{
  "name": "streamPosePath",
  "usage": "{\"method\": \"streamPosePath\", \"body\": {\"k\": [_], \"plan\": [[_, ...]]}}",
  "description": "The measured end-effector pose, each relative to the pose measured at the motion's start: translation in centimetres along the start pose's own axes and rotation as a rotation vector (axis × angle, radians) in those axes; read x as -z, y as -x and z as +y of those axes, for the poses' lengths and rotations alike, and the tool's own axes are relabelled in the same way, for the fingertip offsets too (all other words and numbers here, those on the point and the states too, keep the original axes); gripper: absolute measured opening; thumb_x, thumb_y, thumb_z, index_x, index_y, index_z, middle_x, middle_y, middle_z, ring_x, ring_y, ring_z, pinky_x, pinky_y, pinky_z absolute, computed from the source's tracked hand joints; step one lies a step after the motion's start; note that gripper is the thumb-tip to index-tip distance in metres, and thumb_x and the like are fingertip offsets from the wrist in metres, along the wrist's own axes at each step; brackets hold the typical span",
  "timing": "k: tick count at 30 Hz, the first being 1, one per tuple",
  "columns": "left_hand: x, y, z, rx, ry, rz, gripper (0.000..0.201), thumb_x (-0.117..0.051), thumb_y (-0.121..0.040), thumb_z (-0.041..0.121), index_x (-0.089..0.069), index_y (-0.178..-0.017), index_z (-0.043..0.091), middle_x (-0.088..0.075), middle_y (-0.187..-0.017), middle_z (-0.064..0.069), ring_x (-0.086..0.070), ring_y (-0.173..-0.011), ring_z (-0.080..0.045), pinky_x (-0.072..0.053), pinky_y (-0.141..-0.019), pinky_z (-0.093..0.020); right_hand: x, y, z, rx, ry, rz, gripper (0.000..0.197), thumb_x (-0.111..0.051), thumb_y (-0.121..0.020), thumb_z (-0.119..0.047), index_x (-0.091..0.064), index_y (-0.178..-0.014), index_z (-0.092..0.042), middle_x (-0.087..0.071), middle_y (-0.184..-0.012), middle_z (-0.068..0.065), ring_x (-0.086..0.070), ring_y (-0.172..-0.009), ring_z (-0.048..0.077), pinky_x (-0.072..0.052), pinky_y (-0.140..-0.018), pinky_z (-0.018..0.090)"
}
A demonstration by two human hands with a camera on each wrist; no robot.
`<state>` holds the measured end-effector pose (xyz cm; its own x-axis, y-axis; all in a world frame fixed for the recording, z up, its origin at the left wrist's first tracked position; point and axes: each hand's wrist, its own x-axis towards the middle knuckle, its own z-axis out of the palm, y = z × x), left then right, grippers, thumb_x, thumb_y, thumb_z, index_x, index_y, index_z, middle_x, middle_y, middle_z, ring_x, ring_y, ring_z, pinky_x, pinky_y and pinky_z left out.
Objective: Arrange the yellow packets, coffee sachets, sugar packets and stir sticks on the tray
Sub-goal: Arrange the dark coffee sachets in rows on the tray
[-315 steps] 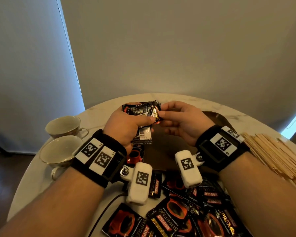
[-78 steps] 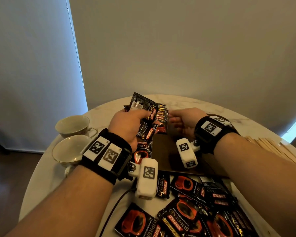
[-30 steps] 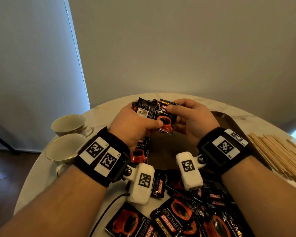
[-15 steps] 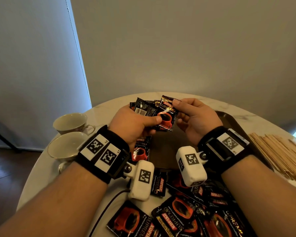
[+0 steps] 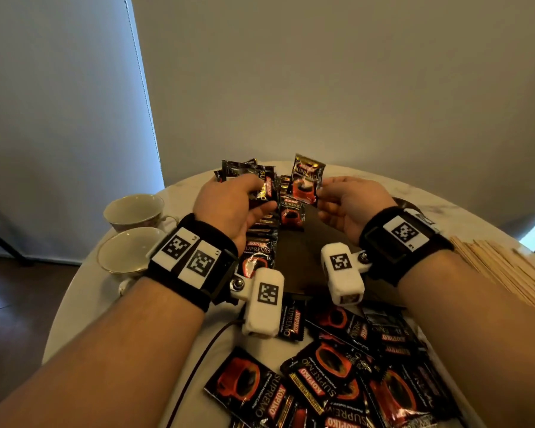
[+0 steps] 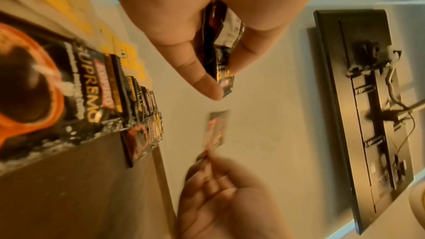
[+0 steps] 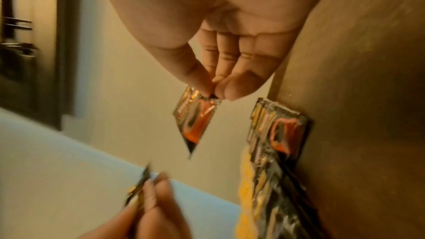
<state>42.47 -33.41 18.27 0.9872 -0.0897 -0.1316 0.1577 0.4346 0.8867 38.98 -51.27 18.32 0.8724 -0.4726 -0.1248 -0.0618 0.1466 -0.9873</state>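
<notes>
My left hand (image 5: pixel 257 196) grips a small stack of black coffee sachets (image 5: pixel 247 177) above the far left of the dark tray (image 5: pixel 309 261). In the left wrist view thumb and fingers clamp that stack (image 6: pixel 220 50). My right hand (image 5: pixel 323 193) pinches a single coffee sachet (image 5: pixel 307 180) by its edge, upright and apart from the stack; the right wrist view shows it dangling (image 7: pixel 195 121) from thumb and fingertips. A row of overlapping sachets (image 5: pixel 291 213) lies along the tray's left side. Yellow packets (image 6: pixel 119 50) lie beyond that row.
Several loose coffee sachets (image 5: pixel 337 366) cover the near part of the round marble table (image 5: pixel 84 307). Wooden stir sticks (image 5: pixel 507 273) are piled at the right. Two cups (image 5: pixel 133 211) stand at the left edge. A cable (image 5: pixel 198 366) runs under my left wrist.
My right hand has drawn one sachet off the stack and lifted it up to the right. The two hands have moved apart. The left hand still holds the rest.
</notes>
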Motion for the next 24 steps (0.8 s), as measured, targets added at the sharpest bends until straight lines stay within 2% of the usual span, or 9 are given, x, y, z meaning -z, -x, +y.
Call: {"method": "streamPosePath", "body": {"k": [3, 5, 9, 14, 20, 24], "plan": [[0.2, 0.1, 0.6, 0.023, 0.059, 0.021, 0.017, -0.067, -0.092, 0.001, -0.061, -0.106, 0.005, -0.066, -0.119, -0.02, -0.072, -0.097, -0.032, -0.059, -0.06, -0.027, 0.2, -1.2, 0.9, -0.161, 0.156, 0.015, 0.016, -0.061, -0.093, 0.004, -0.068, -0.101, -0.008, -0.067, -0.081, 0.008, -0.064, -0.067, 0.016, -0.056, -0.057, 0.028], [0.2, 0.1, 0.7, 0.028, 0.061, 0.027, 0.021, -0.068, -0.091, 0.001, -0.061, -0.11, 0.005, -0.066, -0.12, -0.02, -0.073, -0.097, -0.033, -0.06, -0.06, -0.027, 0.0, -1.6, 1.5, -0.225, 0.267, 0.004, 0.016, -0.063, -0.093, 0.004, -0.068, -0.105, -0.006, -0.067, -0.087, 0.009, -0.065, -0.073, 0.018, -0.055, -0.059, 0.028], [0.2, -0.1, 0.7, 0.017, 0.069, 0.03, 0.031, -0.069, -0.091, 0.002, -0.059, -0.121, 0.006, -0.066, -0.117, -0.019, -0.073, -0.096, -0.032, -0.06, -0.061, -0.028, -0.5, -2.2, 1.5, -0.247, 0.392, 0.0, 0.015, -0.065, -0.093, 0.002, -0.066, -0.107, -0.003, -0.069, -0.095, 0.012, -0.067, -0.081, 0.02, -0.058, -0.067, 0.029], [0.5, -0.5, 0.7, 0.02, 0.078, 0.027, 0.035, -0.069, -0.091, 0.002, -0.058, -0.124, 0.005, -0.066, -0.116, -0.02, -0.073, -0.095, -0.032, -0.059, -0.061, -0.027, -0.8, -2.6, 1.3, -0.303, 0.473, -0.021, 0.01, -0.067, -0.092, 0.0, -0.067, -0.101, -0.003, -0.07, -0.101, 0.014, -0.068, -0.086, 0.021, -0.057, -0.065, 0.029], [0.5, -0.6, 0.6, 0.013, 0.077, 0.019, 0.036, -0.07, -0.09, 0.002, -0.058, -0.124, 0.007, -0.064, -0.119, -0.019, -0.073, -0.095, -0.033, -0.06, -0.062, -0.028, -0.7, -2.8, 1.2, -0.318, 0.526, -0.033, 0.009, -0.068, -0.092, -0.001, -0.07, -0.101, 0.001, -0.071, -0.092, 0.015, -0.069, -0.082, 0.021, -0.058, -0.067, 0.028], [0.5, -0.2, 0.7, 0.04, 0.099, -0.013, 0.023, -0.064, -0.091, 0.002, -0.059, -0.112, 0.009, -0.065, -0.115, -0.019, -0.072, -0.094, -0.033, -0.06, -0.061, -0.029, -0.6, -2.7, 1.3, -0.311, 0.504, -0.03, 0.01, -0.067, -0.093, -0.002, -0.07, -0.103, 0.001, -0.071, -0.092, 0.015, -0.07, -0.083, 0.022, -0.058, -0.067, 0.028]]}}
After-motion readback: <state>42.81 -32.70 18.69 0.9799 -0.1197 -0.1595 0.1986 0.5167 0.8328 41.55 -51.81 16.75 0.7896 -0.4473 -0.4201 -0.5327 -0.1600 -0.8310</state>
